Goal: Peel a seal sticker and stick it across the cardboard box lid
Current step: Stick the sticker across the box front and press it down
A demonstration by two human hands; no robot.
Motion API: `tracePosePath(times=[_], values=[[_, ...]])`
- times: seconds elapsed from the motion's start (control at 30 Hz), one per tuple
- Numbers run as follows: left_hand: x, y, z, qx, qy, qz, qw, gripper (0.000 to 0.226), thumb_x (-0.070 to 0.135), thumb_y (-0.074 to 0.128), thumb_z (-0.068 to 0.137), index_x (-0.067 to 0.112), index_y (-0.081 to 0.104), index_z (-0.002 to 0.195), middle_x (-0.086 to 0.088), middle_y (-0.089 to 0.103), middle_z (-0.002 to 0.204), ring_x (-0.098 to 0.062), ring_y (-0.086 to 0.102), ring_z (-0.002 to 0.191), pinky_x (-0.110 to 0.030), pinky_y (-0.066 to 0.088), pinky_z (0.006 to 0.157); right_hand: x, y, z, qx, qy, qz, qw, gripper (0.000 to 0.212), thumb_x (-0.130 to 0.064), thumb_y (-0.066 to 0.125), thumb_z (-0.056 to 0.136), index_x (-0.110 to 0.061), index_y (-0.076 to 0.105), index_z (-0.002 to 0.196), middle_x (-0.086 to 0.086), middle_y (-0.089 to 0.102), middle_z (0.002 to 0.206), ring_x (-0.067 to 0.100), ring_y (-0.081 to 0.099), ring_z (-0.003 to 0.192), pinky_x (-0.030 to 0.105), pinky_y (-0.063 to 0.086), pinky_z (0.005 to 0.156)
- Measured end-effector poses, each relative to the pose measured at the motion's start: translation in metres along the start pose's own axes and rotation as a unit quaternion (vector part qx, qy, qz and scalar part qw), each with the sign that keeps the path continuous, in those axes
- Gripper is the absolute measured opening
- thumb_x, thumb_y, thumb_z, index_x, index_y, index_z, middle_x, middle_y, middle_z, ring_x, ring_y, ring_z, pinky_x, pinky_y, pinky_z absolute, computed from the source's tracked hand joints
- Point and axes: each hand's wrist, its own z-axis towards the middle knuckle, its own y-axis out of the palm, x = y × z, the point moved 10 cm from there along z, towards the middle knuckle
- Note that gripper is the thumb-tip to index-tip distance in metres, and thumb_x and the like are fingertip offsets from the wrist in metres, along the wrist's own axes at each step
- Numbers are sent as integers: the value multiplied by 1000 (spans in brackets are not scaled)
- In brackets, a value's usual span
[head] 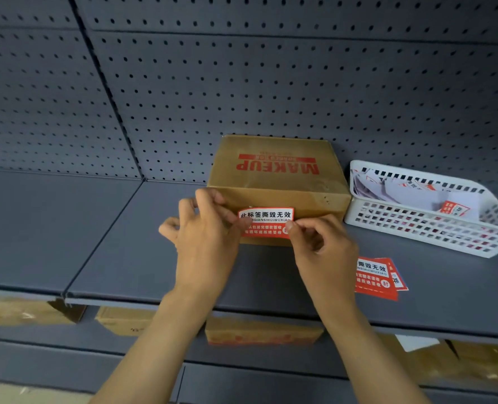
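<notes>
A brown cardboard box (pixel 276 182) printed "MAKEUP" in red sits at the centre of a dark grey shelf (pixel 125 243), backed by a grey pegboard wall (pixel 271 83). A red and white seal sticker (pixel 266 225) lies against the box's near face, straddling the lower edge of the lid. The left hand (pixel 204 237) reaches in from 7 o'clock, its grip pinching the sticker's left end against the box. The right hand (pixel 320 243) comes from 5 o'clock, thumb and forefinger pinching the sticker's right end. At 3 o'clock of the box stands a white plastic basket (pixel 434 228) holding loose papers. At 4 o'clock, near the right wrist, a small stack of stickers (pixel 377 279) lies flat on the shelf. More cardboard boxes (pixel 262 330) show on the shelf below.
</notes>
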Motion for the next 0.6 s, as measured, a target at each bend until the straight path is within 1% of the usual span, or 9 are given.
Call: tracePosePath(times=[0.1, 0.23, 0.3, 0.47, 0.6], values=[[0, 0, 2, 13, 5, 11, 1000, 47, 45, 75, 80, 29, 33, 94, 21, 66, 73, -10, 40, 94, -36, 16, 78, 0, -1, 1, 7, 3, -3, 1000, 18, -37, 73, 88, -20, 74, 82, -7, 69, 85, 8, 65, 68, 34, 56, 62], [0, 0, 3, 26, 12, 40, 999, 47, 50, 76, 77, 26, 37, 92, 25, 59, 67, -9, 40, 92, -33, 14, 78, 0, -1, 2, 14, 1, -11, 1000, 16, -37, 74, 87, -23, 75, 81, -9, 69, 84, 7, 66, 68, 34, 57, 62], [2, 0, 3, 29, 12, 48, 998, 46, 51, 75, 78, 25, 40, 91, 25, 58, 67, -11, 42, 94, -34, 15, 80, 1, -1, 3, 18, 5, -16, 1000, 17, -39, 74, 87, -23, 75, 81, -9, 69, 84, 7, 66, 68, 35, 57, 61], [5, -3, 3, 30, 24, 71, 997, 44, 57, 71, 78, 26, 42, 89, 23, 61, 66, -17, 48, 98, -34, 16, 81, -6, -6, 5, 32, 5, -71, 997, 19, -47, 73, 84, -29, 74, 77, -12, 71, 81, 5, 65, 65, 32, 57, 55], [11, -6, 4, 24, 49, 105, 993, 39, 56, 72, 77, 28, 47, 87, 18, 62, 69, -19, 45, 95, -35, 18, 83, -10, -8, 7, 28, 0, -113, 993, 24, -53, 74, 81, -29, 71, 75, -12, 69, 75, 8, 64, 63, 29, 54, 53]])
